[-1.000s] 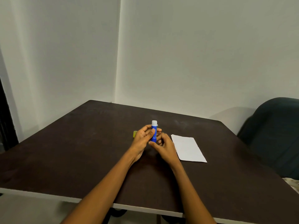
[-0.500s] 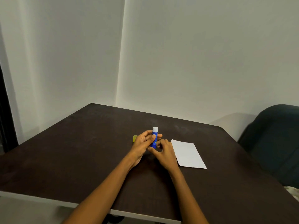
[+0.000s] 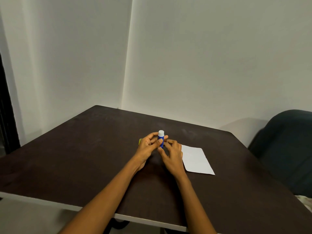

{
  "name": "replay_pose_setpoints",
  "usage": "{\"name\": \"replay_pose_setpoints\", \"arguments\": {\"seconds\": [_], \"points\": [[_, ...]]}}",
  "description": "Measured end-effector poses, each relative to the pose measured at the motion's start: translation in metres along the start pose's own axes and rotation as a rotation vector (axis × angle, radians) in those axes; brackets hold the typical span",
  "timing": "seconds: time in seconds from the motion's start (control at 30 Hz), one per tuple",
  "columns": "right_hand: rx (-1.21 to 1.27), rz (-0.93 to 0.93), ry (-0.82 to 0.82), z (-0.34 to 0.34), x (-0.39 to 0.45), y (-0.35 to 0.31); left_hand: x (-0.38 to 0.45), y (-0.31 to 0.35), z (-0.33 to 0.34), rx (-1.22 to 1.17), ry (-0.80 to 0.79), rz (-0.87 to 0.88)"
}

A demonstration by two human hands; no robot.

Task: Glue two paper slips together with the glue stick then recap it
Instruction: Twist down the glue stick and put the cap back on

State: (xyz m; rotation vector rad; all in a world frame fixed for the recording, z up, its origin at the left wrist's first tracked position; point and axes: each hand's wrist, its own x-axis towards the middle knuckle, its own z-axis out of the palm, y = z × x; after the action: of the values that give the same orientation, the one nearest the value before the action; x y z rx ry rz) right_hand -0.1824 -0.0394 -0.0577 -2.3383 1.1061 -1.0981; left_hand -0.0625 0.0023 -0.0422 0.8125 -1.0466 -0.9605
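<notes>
Both hands meet mid-table: left hand (image 3: 148, 146) grips the upright blue glue stick (image 3: 160, 139) (white tip up), right hand (image 3: 172, 153) pinching its base, unchanged; white paper slip (image 3: 196, 160) lies right.

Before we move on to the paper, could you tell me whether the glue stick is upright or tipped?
Upright: the glue stick stands vertical between the left hand and right hand, white end on top.

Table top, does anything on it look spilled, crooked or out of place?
Nothing stands out. The glue stick is upright in the left hand, with the right hand at its base. The paper lies flat on the table; no spills show.
</notes>
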Motion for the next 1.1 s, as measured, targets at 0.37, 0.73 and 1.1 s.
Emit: {"name": "replay_pose_setpoints", "arguments": {"seconds": [0.37,0.73,1.1], "points": [[-0.191,0.028,0.15,-0.004,-0.003,-0.002,-0.001,-0.002,0.004,0.039,-0.034,0.001],[0.05,-0.05,-0.029,-0.004,-0.003,-0.006,0.006,0.002,-0.008,-0.137,0.077,0.084],[-0.034,-0.011,0.184,-0.006,-0.003,-0.003,0.003,-0.002,-0.005,-0.062,-0.028,0.02]]}}
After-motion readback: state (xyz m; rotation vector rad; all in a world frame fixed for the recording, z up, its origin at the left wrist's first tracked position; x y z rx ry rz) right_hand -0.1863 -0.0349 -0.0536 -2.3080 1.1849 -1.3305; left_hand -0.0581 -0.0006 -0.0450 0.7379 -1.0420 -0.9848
